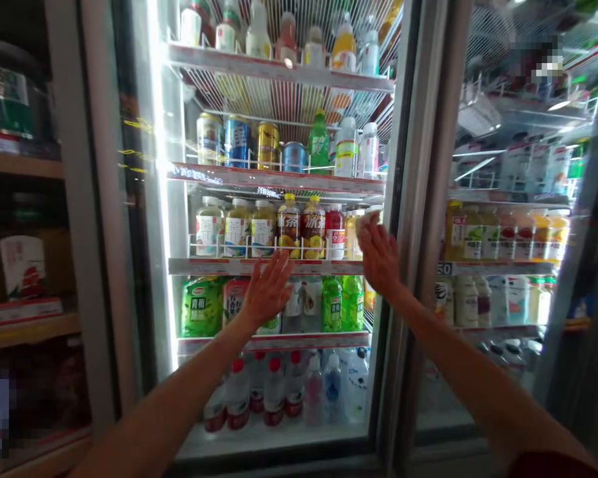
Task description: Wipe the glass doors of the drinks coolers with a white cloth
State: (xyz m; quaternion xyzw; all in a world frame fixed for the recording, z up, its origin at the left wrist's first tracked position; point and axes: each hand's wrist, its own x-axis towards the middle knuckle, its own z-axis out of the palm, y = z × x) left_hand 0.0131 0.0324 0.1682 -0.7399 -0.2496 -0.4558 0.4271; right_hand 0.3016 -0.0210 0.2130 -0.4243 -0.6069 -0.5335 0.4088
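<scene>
In front of the glass door (299, 392) of a lit drinks cooler, both my arms reach forward. My left hand (268, 287) is open and flat, fingers spread, over the middle shelf's front edge; whether it touches the glass I cannot tell. Up and to the right, close to the door's metal frame (412, 199), my right hand (380, 260) is closed on a pale cloth (367, 224), which seems pressed to the glass. Behind the hands stand bottles of iced tea (313, 229) and a red drink bottle (335, 232).
Shelves inside hold cans (237, 141), green drink bottles (331, 305) and red-capped bottles (274, 392). A second cooler with more bottles (473, 232) stands to the right. Shelves with jars (22, 265) stand on the left, beyond a grey upright (99, 199).
</scene>
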